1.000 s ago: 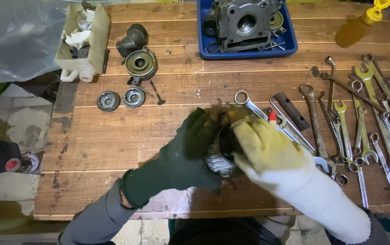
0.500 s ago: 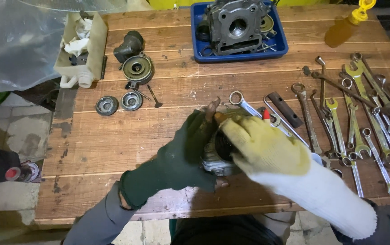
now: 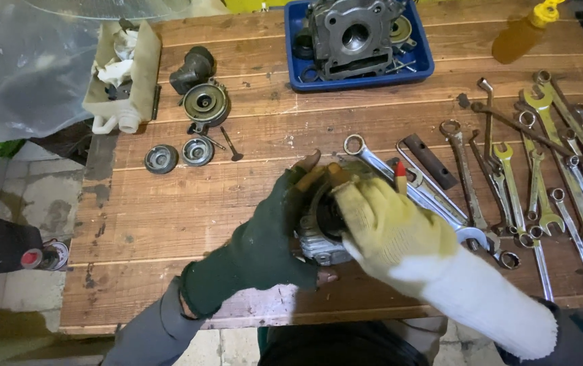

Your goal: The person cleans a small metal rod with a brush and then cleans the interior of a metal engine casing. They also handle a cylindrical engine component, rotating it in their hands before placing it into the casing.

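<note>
Hands clamp a metal part near the bench's front edge

Gloves cover both hands. The left hand (image 3: 268,237), in a dark green fingerless glove, wraps around the left side of a grey metal engine part (image 3: 318,244), its bare fingertips curling over the far side. The right hand (image 3: 390,227), in a yellow and white work glove, closes over the same part from the right and from above, fingers bent down onto it. The part sits between the two palms on the wooden bench (image 3: 190,203), close to the near edge.

Open board lies to the left of the hands, running out to the bench's left edge. To the right, room is tight: a spread of wrenches (image 3: 535,176) covers the right end, and the nearest ones lie just beside the yellow glove. Far left, two small round caps (image 3: 179,154), a valve (image 3: 232,142) and a round pulley-like piece (image 3: 205,103) stand well apart from the hands, with a cream plastic container (image 3: 125,68) beyond them. A blue tray (image 3: 427,64) holding a cylinder head (image 3: 352,34) sits at the far edge, and a yellow-capped bottle (image 3: 525,30) lies in the far right corner.
</note>
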